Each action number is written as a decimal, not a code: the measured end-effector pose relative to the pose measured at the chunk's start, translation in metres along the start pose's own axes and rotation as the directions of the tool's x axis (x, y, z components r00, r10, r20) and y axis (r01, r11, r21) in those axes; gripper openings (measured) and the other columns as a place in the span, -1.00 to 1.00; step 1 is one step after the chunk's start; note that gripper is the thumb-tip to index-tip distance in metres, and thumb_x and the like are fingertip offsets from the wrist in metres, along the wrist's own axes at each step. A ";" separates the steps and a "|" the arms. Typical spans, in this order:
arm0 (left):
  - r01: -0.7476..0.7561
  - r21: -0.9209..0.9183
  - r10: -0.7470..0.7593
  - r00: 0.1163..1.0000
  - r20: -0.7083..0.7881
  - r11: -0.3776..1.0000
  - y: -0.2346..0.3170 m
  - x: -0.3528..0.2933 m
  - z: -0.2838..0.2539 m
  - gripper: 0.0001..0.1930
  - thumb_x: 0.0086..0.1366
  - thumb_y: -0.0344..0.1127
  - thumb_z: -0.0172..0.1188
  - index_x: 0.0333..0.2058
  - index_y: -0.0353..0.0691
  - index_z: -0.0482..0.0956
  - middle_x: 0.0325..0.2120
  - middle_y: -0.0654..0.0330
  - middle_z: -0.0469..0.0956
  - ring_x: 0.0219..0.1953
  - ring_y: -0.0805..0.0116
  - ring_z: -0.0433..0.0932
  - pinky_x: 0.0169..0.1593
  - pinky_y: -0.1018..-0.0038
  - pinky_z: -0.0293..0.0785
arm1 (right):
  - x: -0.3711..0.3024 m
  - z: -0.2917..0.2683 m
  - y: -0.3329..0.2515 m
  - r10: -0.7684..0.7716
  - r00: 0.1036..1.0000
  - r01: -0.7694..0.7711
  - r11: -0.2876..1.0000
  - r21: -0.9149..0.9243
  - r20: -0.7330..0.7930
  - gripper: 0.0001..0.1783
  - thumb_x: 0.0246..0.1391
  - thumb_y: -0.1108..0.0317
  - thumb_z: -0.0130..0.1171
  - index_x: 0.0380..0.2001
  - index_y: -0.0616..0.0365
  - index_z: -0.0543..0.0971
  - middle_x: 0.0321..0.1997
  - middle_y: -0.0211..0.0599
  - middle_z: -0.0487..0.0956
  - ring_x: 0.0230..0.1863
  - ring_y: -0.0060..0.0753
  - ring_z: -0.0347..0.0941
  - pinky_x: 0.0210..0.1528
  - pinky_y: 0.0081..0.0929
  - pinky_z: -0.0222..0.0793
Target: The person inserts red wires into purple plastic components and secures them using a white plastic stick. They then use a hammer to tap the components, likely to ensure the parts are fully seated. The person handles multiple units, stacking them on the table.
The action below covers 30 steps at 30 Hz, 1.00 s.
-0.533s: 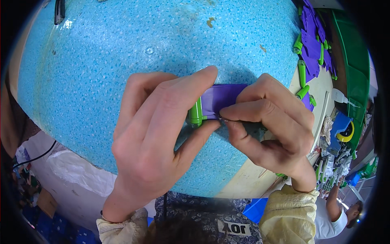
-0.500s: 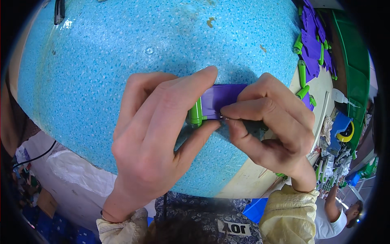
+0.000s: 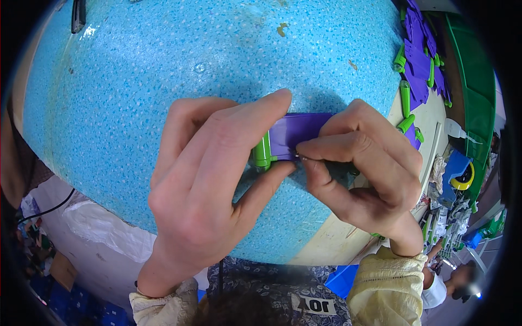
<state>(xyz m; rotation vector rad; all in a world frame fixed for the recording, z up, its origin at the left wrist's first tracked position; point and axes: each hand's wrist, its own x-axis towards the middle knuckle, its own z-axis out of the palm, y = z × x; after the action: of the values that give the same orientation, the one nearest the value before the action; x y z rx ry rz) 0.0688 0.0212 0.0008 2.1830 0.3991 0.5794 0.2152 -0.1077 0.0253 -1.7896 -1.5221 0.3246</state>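
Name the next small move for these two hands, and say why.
Probably press the green peg further into the purple piece. The left hand pinches the peg at the piece's end, the right hand grips the piece, and most of the peg shows outside it.

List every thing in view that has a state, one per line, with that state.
left hand: closed on the green tube, finger and thumb pinching it.
right hand: fingertips pinched on the purple piece.
purple piece: held off the table between both hands, joined to the tube.
green tube: gripped, its end showing.
blue speckled table: bare here.
pile of purple and green parts: loose, untouched at the far right.
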 end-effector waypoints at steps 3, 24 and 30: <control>0.006 0.004 -0.006 1.000 0.004 1.000 0.000 0.000 0.000 -0.35 -0.16 -0.51 0.51 0.01 -0.32 0.54 -0.22 0.10 0.69 -0.13 0.22 0.54 -0.04 0.38 0.47 | -0.001 0.001 0.001 -0.024 1.000 0.024 1.000 -0.002 0.002 -0.78 -0.28 0.66 0.37 -0.43 0.31 0.64 -0.49 -0.24 0.50 -0.54 -0.45 0.41 -0.59 -0.57 0.22; -0.001 -0.001 0.001 1.000 0.007 1.000 0.000 0.000 -0.001 -0.35 -0.16 -0.53 0.49 0.01 -0.32 0.54 -0.21 0.09 0.68 -0.12 0.22 0.54 -0.04 0.38 0.49 | 0.000 0.003 0.000 -0.014 1.000 0.014 1.000 0.005 -0.011 -0.78 -0.28 0.66 0.36 -0.44 0.31 0.64 -0.50 -0.24 0.50 -0.55 -0.48 0.42 -0.60 -0.59 0.23; 0.003 -0.013 -0.003 1.000 0.001 1.000 -0.002 -0.001 0.001 -0.36 -0.16 -0.54 0.49 0.02 -0.31 0.54 -0.21 0.09 0.68 -0.12 0.22 0.54 -0.04 0.39 0.50 | 0.001 0.001 -0.001 0.009 1.000 -0.009 1.000 0.003 0.003 -0.77 -0.29 0.67 0.36 -0.43 0.31 0.65 -0.49 -0.25 0.50 -0.55 -0.50 0.42 -0.60 -0.60 0.23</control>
<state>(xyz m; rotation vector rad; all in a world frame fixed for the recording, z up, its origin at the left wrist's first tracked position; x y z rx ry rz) 0.0684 0.0214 -0.0017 2.1700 0.3969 0.5772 0.2138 -0.1069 0.0260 -1.7947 -1.5155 0.3338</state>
